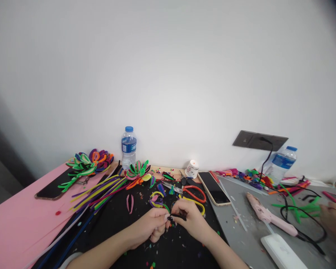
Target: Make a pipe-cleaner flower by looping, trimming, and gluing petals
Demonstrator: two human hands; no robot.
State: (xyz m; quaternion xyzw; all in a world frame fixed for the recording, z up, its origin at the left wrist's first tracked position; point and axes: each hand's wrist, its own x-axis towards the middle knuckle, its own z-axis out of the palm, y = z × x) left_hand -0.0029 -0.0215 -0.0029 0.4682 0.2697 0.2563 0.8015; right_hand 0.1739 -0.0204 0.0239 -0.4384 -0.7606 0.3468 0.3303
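Observation:
My left hand (152, 227) and my right hand (192, 220) meet over the black work mat (106, 231). Both are closed, fingertips pinching a short black pipe cleaner (179, 216) between them; part of it is hidden by the fingers. Just beyond them lies a ring of looped purple, yellow and green pipe cleaners (156, 200). Orange-handled scissors (194, 193) rest past my right hand, with a yellow-handled pair (202, 207) partly covered by it. A small pink-and-black loop (130, 204) lies to the left.
Long pipe cleaners (106, 192) and finished flowers (86, 164) lie left, near a water bottle (128, 147). At right are a phone (214, 188), a paper cup (192, 169), a pink glue gun (268, 216) with its cord, and another person's hand (334, 218).

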